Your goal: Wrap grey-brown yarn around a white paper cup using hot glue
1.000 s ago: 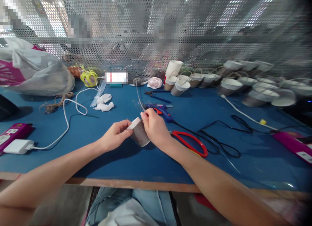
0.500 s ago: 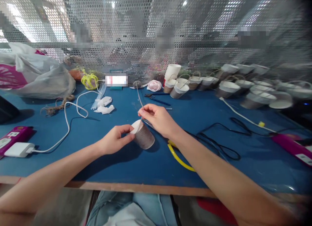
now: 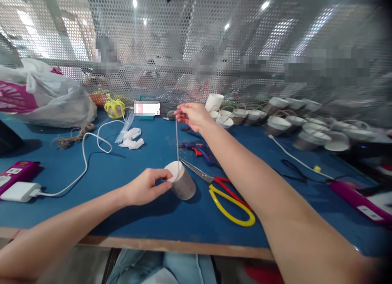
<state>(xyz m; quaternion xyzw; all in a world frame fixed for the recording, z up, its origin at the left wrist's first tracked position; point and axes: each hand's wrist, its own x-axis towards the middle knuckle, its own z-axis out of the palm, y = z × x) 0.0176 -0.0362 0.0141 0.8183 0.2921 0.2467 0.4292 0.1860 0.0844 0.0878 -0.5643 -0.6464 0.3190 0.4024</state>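
A small grey-brown cup with a white rim [image 3: 185,186] is tilted on the blue table, its mouth toward the upper left. My left hand [image 3: 150,186] pinches the cup's rim between thumb and fingers. A thin pale cord [image 3: 177,143] rises almost straight from the cup's mouth. Its upper end is pinched in the fingertips of my right hand [image 3: 192,115], held well above the cup. Scissors with red and yellow handles [image 3: 232,210] lie just right of the cup, blades toward it. Beyond them, under my right forearm, rests a blue glue gun [image 3: 200,150], partly hidden.
Several finished-looking cups with handles [image 3: 277,124] stand at the back right. Crumpled white scraps [image 3: 131,139], brown twine [image 3: 75,137] and a white cable [image 3: 84,161] lie left. Purple power strips [image 3: 18,173] sit at both sides. A perforated metal screen [image 3: 171,43] closes off the back.
My right hand has moved up and away from the cup, drawing the cord upright. My left hand still grips the rim. Scissors and glue gun have come into clearer view.
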